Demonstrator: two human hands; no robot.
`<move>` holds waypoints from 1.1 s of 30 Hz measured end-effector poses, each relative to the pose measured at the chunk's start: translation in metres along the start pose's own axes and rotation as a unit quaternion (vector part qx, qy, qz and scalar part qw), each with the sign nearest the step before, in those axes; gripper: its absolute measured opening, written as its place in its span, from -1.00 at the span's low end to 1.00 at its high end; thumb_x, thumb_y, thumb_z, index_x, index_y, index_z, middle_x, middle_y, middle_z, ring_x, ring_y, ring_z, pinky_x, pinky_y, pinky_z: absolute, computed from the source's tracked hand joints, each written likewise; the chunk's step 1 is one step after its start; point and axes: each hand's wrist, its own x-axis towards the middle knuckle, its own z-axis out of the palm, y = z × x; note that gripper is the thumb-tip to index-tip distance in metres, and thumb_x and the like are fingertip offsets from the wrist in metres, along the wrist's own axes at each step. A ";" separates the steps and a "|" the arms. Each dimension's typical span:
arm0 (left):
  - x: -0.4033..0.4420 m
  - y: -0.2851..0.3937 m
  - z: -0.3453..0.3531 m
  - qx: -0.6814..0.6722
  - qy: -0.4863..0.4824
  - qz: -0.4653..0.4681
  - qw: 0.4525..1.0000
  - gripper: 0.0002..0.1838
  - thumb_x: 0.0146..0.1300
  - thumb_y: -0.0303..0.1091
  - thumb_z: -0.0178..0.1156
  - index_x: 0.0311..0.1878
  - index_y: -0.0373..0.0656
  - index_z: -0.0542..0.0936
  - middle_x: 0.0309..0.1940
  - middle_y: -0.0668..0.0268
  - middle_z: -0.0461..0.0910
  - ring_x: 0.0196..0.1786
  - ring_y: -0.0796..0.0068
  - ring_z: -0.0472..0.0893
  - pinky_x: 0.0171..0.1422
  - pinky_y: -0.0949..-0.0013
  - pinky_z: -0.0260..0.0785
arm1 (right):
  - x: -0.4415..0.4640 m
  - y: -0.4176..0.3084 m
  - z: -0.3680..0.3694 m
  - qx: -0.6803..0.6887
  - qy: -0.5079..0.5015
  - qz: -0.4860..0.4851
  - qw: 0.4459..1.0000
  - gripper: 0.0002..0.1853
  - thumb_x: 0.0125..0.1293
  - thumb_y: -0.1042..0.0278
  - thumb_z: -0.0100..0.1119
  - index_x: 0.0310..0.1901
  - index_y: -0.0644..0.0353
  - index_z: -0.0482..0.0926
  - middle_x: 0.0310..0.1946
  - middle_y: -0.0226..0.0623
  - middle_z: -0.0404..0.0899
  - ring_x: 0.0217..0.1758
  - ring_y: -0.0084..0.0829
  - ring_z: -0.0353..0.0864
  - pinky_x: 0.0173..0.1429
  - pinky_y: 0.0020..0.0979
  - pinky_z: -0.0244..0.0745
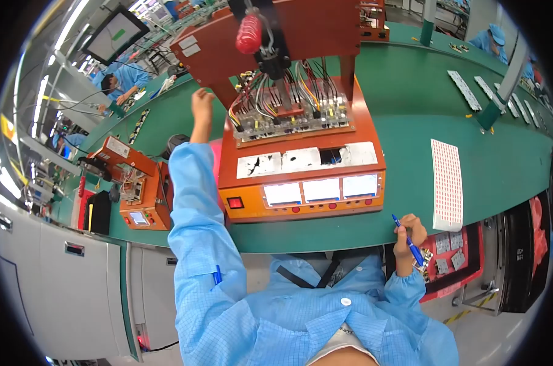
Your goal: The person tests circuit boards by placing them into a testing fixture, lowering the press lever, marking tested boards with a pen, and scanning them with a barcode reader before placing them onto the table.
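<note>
My left hand (202, 110) is raised beside the left post of an orange test fixture (227, 177). Its fingers are loosely bent and apart, with nothing visible in them. A wired clear plate (289, 122) sits on the fixture under a press with a red handle (249, 34). Near the table's front edge, my right hand (409, 233) is closed around a blue pen (414, 251). A small circuit board (422, 260) shows just below that hand; whether the fingers hold it, I cannot tell.
A sheet of red-marked labels (447, 183) lies right on the green table (404, 134). Below it, a red tray (472, 256) holds several boards. A smaller orange fixture (145, 195) stands left. Board strips (464, 90) lie at the far right. Other people (127, 79) work farther back.
</note>
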 end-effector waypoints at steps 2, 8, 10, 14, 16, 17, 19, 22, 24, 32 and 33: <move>-0.059 0.095 -0.015 -0.058 0.070 -0.009 0.996 -0.74 0.28 -0.41 0.13 0.03 -0.23 0.47 -0.14 0.21 0.58 -0.03 0.43 0.59 0.08 0.35 0.44 | 0.002 -0.002 -0.001 -0.010 -0.014 0.006 1.000 -0.85 0.26 0.48 0.02 -0.45 0.28 0.35 -0.62 -0.26 0.37 -0.58 -0.47 0.37 -0.47 -0.46 0.27; -0.151 0.214 -0.019 -0.153 0.167 0.239 0.944 -0.76 0.30 -0.56 0.05 0.03 -0.31 0.40 0.01 0.14 0.50 0.06 0.38 0.55 0.25 0.32 0.35 | 0.002 -0.007 0.001 -0.051 -0.008 0.053 0.997 -0.84 0.27 0.43 0.07 -0.45 0.27 0.39 -0.61 -0.23 0.44 -0.57 -0.34 0.47 -0.43 -0.37 0.34; -0.179 0.245 -0.011 -0.171 0.157 0.300 0.925 -0.76 0.30 -0.57 0.03 0.03 -0.31 0.39 0.04 0.11 0.49 0.10 0.35 0.53 0.28 0.29 0.33 | 0.005 -0.012 0.005 -0.051 0.009 0.097 0.994 -0.82 0.33 0.39 0.06 -0.41 0.28 0.43 -0.60 -0.24 0.48 -0.56 -0.39 0.49 -0.41 -0.39 0.36; -0.219 0.276 -0.006 -0.184 0.125 0.395 0.891 -0.78 0.29 -0.52 0.01 -0.01 -0.31 0.42 0.00 0.07 0.51 0.09 0.25 0.54 0.24 0.20 0.36 | 0.020 -0.021 0.013 0.023 0.033 0.201 0.979 -0.75 0.44 0.31 0.03 -0.32 0.33 0.52 -0.52 -0.20 0.58 -0.48 -0.44 0.56 -0.34 -0.42 0.44; -0.246 0.282 -0.003 -0.166 0.089 0.445 0.876 -0.81 0.28 -0.49 0.01 -0.06 -0.30 0.44 -0.07 0.07 0.56 -0.01 0.23 0.58 0.16 0.18 0.42 | 0.032 -0.027 0.017 -0.003 0.005 0.146 0.989 -0.74 0.46 0.32 0.01 -0.28 0.35 0.56 -0.49 -0.19 0.61 -0.43 -0.42 0.61 -0.29 -0.44 0.47; -0.259 0.284 -0.003 -0.156 0.073 0.469 0.866 -0.83 0.28 -0.48 0.02 -0.09 -0.30 0.45 -0.10 0.07 0.58 -0.05 0.22 0.60 0.12 0.17 0.44 | 0.038 -0.033 0.019 -0.017 -0.010 0.118 0.993 -0.74 0.47 0.33 0.00 -0.26 0.35 0.58 -0.47 -0.19 0.62 -0.40 -0.42 0.63 -0.26 -0.44 0.49; -0.287 0.283 -0.008 0.045 -0.009 0.588 0.807 -0.88 0.24 -0.43 0.11 -0.19 -0.25 0.48 -0.20 0.11 0.63 -0.23 0.19 0.63 -0.02 0.15 0.50 | 0.056 -0.051 0.027 -0.051 -0.031 0.072 0.996 -0.80 0.42 0.39 0.06 -0.27 0.34 0.60 -0.31 -0.16 0.69 -0.20 -0.32 0.69 -0.09 -0.39 0.53; -0.340 0.295 0.002 0.146 -0.183 0.691 0.684 -0.77 0.08 -0.32 0.27 -0.24 -0.19 0.51 -0.21 0.14 0.65 -0.27 0.21 0.64 -0.06 0.12 0.53 | 0.080 -0.054 0.050 -0.075 -0.038 -0.023 0.996 -0.88 0.34 0.45 0.13 -0.21 0.31 0.61 -0.12 -0.10 0.69 -0.03 -0.26 0.67 0.09 -0.32 0.52; -0.372 0.289 0.017 0.140 -0.318 0.678 0.648 -0.67 0.01 -0.23 0.32 -0.18 -0.17 0.53 -0.12 0.11 0.64 -0.11 0.21 0.64 0.08 0.07 0.49 | 0.090 -0.057 0.065 -0.029 -0.033 0.007 0.999 -0.88 0.35 0.45 0.12 -0.20 0.31 0.60 -0.11 -0.11 0.69 -0.04 -0.28 0.68 0.06 -0.34 0.52; -0.417 0.228 0.066 0.204 -0.429 0.600 0.644 -0.35 0.09 0.03 0.32 0.19 -0.14 0.48 0.41 -0.10 0.24 0.49 -0.01 0.23 0.43 -0.24 0.14 | 0.212 -0.100 0.117 0.006 -0.026 -0.217 0.976 -0.79 0.38 0.46 0.12 0.02 0.16 0.43 0.05 -0.09 0.63 -0.08 -0.38 0.66 0.00 -0.46 0.53; -0.418 0.222 0.068 0.199 -0.432 0.593 0.650 -0.33 0.09 0.04 0.32 0.20 -0.15 0.48 0.41 -0.10 0.24 0.48 -0.03 0.23 0.44 -0.23 0.13 | 0.232 -0.118 0.126 0.016 -0.023 -0.237 0.971 -0.77 0.37 0.47 0.15 -0.01 0.15 0.36 0.08 -0.04 0.61 -0.04 -0.39 0.63 0.03 -0.47 0.50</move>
